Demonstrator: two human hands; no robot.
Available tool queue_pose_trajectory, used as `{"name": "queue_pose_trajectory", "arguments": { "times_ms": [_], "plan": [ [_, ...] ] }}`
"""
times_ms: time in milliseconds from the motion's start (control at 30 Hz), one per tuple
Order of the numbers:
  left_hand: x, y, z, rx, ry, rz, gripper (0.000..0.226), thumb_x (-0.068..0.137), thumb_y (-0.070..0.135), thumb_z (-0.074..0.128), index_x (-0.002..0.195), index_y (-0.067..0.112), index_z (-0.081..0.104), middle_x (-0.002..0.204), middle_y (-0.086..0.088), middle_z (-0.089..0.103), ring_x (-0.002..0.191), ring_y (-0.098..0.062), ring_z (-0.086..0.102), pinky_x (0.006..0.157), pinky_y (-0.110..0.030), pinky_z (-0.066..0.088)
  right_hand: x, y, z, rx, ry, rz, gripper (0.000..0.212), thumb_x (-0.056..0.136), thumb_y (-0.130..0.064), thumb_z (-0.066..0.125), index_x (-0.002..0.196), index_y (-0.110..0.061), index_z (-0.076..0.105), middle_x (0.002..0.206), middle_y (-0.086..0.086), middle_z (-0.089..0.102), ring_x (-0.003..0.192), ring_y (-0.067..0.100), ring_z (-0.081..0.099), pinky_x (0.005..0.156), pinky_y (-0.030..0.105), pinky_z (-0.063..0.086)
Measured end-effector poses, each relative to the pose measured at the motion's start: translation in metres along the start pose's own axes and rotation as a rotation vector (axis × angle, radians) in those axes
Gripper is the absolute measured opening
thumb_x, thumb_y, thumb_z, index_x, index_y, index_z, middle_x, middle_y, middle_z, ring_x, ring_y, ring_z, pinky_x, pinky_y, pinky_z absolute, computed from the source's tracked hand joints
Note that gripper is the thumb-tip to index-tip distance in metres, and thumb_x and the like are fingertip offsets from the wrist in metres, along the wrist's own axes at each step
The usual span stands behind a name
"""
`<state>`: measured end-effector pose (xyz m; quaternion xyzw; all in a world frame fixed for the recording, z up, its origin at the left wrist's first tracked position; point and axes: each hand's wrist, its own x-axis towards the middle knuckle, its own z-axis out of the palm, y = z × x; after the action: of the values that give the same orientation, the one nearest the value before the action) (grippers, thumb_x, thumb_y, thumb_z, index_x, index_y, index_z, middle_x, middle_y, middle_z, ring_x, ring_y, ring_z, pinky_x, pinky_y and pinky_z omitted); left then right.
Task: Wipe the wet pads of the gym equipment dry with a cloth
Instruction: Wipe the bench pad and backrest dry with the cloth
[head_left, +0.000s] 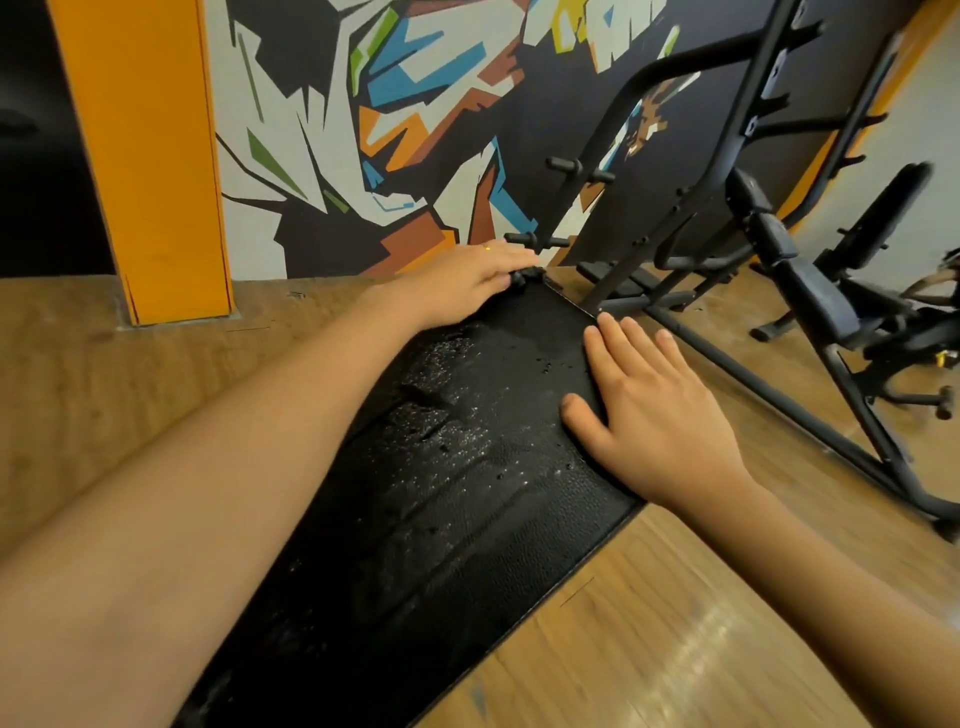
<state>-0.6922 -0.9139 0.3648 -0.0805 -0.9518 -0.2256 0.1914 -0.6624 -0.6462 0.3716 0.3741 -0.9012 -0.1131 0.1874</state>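
A long black bench pad (467, 519) runs from the bottom left up to the centre, and water drops speckle its middle and left side. At the pad's far end my left hand (462, 286) lies palm down, with fairly straight fingers, on a small dark bunched cloth (527, 276). Only a crumpled bit of the cloth shows past the fingertips and thumb. On the pad's right edge my right hand (649, 410) rests flat with fingers spread and straight, the thumb on the pad surface, holding nothing.
A black metal rack frame (727, 171) with pegs and an inclined bench (810, 280) stand close on the right, their floor bars running beside the pad. An orange pillar (145, 156) rises at the left before a painted wall. Wooden floor (675, 623) surrounds the pad.
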Motion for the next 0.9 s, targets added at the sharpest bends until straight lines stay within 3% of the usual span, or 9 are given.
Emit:
{"name": "queue_pose_trajectory", "arguments": {
  "times_ms": [100, 234, 334, 434, 634, 901],
  "plan": [
    [-0.018, -0.023, 0.000, -0.030, 0.006, 0.002, 0.050, 0.108, 0.014, 0.043, 0.155, 0.031, 0.038, 0.161, 0.013, 0.032, 0.153, -0.011, 0.018, 0.125, -0.038, 0.015, 0.000, 0.000, -0.001, -0.003, -0.008, 0.000, 0.086, 0.094, -0.064, 0.010, 0.161, -0.013, 0.015, 0.168, 0.010, 0.014, 0.156, 0.026, 0.011, 0.125, 0.041, 0.002],
    [-0.045, -0.034, 0.015, -0.059, 0.067, 0.021, 0.050, 0.109, 0.015, 0.042, 0.156, 0.029, 0.035, 0.162, 0.016, 0.028, 0.153, -0.006, 0.014, 0.120, -0.026, 0.009, -0.001, -0.002, -0.002, -0.001, -0.012, 0.002, 0.087, 0.092, -0.065, 0.007, 0.162, -0.014, 0.014, 0.168, 0.009, 0.013, 0.156, 0.025, 0.010, 0.125, 0.041, 0.002],
    [-0.043, -0.036, 0.018, -0.047, 0.116, 0.025, 0.049, 0.108, 0.019, 0.044, 0.156, 0.029, 0.036, 0.160, 0.017, 0.026, 0.151, -0.003, 0.014, 0.120, -0.026, 0.011, 0.000, -0.002, -0.001, -0.004, -0.003, 0.011, 0.086, 0.093, -0.065, 0.008, 0.161, -0.014, 0.016, 0.168, 0.009, 0.015, 0.155, 0.026, 0.012, 0.125, 0.041, 0.003],
    [-0.024, -0.028, 0.017, -0.105, 0.117, 0.009, 0.047, 0.109, 0.021, 0.044, 0.155, 0.030, 0.039, 0.162, 0.012, 0.029, 0.152, -0.007, 0.017, 0.124, -0.032, 0.013, -0.001, -0.002, -0.002, -0.004, -0.009, 0.011, 0.085, 0.094, -0.064, 0.011, 0.161, -0.013, 0.017, 0.168, 0.009, 0.015, 0.155, 0.026, 0.013, 0.125, 0.041, 0.004],
    [-0.028, -0.024, 0.019, -0.109, 0.130, 0.008, 0.047, 0.108, 0.019, 0.044, 0.154, 0.030, 0.041, 0.161, 0.014, 0.031, 0.152, -0.007, 0.017, 0.117, -0.024, 0.009, 0.001, -0.001, -0.001, -0.005, -0.006, 0.007, 0.085, 0.094, -0.064, 0.012, 0.161, -0.012, 0.020, 0.167, 0.010, 0.018, 0.155, 0.027, 0.015, 0.125, 0.042, 0.006],
    [-0.104, -0.050, 0.030, -0.131, 0.187, -0.014, 0.047, 0.106, 0.013, 0.049, 0.150, 0.029, 0.044, 0.158, 0.015, 0.034, 0.151, -0.010, 0.022, 0.125, -0.050, 0.018, 0.001, -0.002, 0.000, -0.006, -0.006, 0.010, 0.088, 0.092, -0.066, 0.009, 0.161, -0.013, 0.020, 0.167, 0.010, 0.018, 0.155, 0.027, 0.016, 0.125, 0.043, 0.007]
  ]
}}
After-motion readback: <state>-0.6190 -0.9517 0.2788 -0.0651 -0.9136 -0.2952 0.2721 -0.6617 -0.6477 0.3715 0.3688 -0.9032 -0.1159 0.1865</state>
